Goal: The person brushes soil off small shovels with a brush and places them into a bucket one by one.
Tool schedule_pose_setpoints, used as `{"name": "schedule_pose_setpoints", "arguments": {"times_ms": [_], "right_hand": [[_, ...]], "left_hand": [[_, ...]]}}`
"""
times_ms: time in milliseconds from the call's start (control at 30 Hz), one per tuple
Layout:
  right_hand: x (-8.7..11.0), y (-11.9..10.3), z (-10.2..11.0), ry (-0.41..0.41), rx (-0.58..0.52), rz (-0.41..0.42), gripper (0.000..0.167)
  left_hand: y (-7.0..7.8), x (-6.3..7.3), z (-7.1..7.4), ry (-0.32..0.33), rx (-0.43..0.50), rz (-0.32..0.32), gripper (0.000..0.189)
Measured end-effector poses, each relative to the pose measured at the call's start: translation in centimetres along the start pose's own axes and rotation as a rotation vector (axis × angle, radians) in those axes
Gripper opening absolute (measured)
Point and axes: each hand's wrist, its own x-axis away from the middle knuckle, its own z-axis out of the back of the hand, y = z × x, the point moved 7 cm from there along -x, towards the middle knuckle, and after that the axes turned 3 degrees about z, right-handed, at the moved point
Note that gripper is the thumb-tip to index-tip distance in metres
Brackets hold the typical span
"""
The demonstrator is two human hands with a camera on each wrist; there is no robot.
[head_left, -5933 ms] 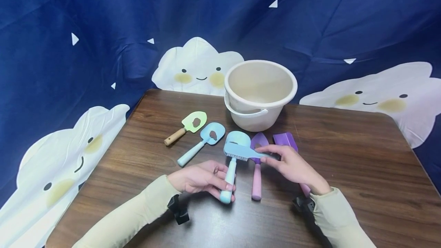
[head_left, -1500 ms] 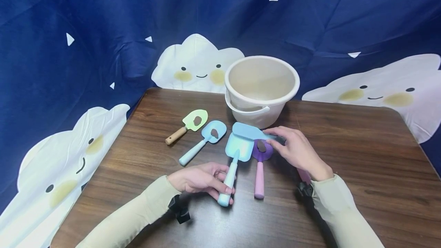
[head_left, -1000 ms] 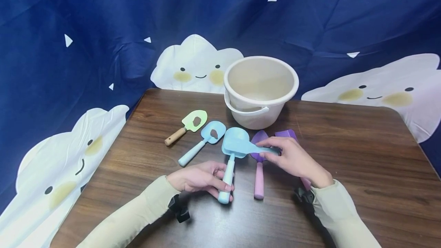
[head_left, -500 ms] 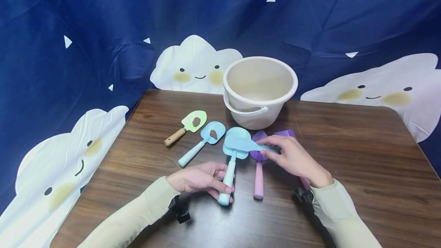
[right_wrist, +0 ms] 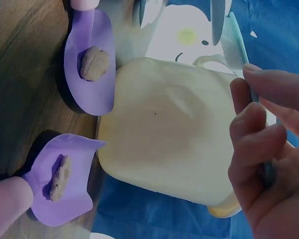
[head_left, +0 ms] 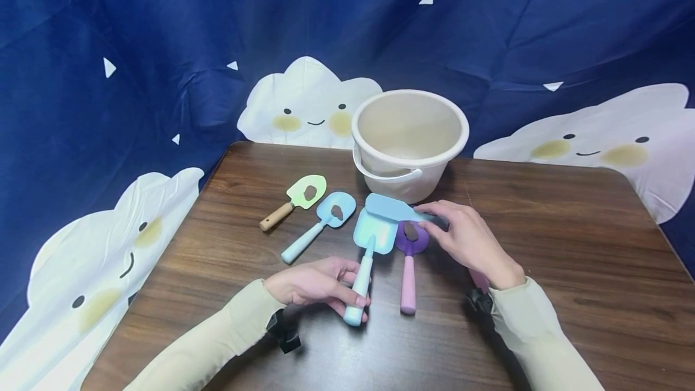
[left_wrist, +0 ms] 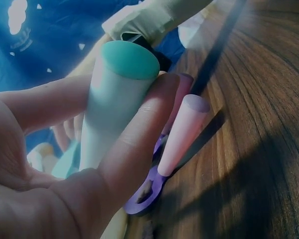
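Observation:
My left hand (head_left: 320, 282) grips the pale handle of a light blue hand shovel (head_left: 376, 234), its scoop facing up above the table. In the left wrist view, thumb and fingers wrap that shovel handle (left_wrist: 109, 109). My right hand (head_left: 469, 240) pinches the handle of a blue brush (head_left: 388, 207), whose flat back is up. The brush head lies across the far edge of the scoop; its bristles are hidden. Just right of the scoop, a purple trowel (head_left: 412, 247) with a pink handle bears a brown lump (head_left: 411, 232).
A cream bucket (head_left: 420, 181) stands behind the tools. To the left lie a green trowel (head_left: 297, 188) with a wooden handle and a light blue trowel (head_left: 326, 203), each with a brown lump. Another purple shovel (right_wrist: 77, 194) with a lump lies under my right arm.
The brush has gone back and forth over the scoop; half a second ago it covered the middle, now the far edge. The left hand keeps its grip, and the scoop has tipped slightly.

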Motion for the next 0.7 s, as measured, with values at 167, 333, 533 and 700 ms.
{"name": "schedule_pose_setpoints", "arguments": {"times_ms": [167, 333, 533, 700], "right_hand": [[0.2, -0.1, -0.1, -0.021, -0.125, -0.012, 0.027], [0.7, -0.2, -0.5, -0.118, -0.269, -0.076, 0.027], [1.4, -0.2, -1.6, -0.275, -0.44, -0.216, 0.028], [1.2, -0.5, -1.7, -0.239, -0.355, -0.127, 0.028]], "left_hand": [[0.0, -0.1, 0.0, -0.007, 0.017, 0.0, 0.036], [0.2, -0.1, 0.2, -0.004, 0.003, -0.006, 0.035], [0.3, 0.0, 0.1, -0.001, 0.003, -0.003, 0.037], [0.3, 0.0, 0.1, 0.0, 0.005, -0.001, 0.036]]}}
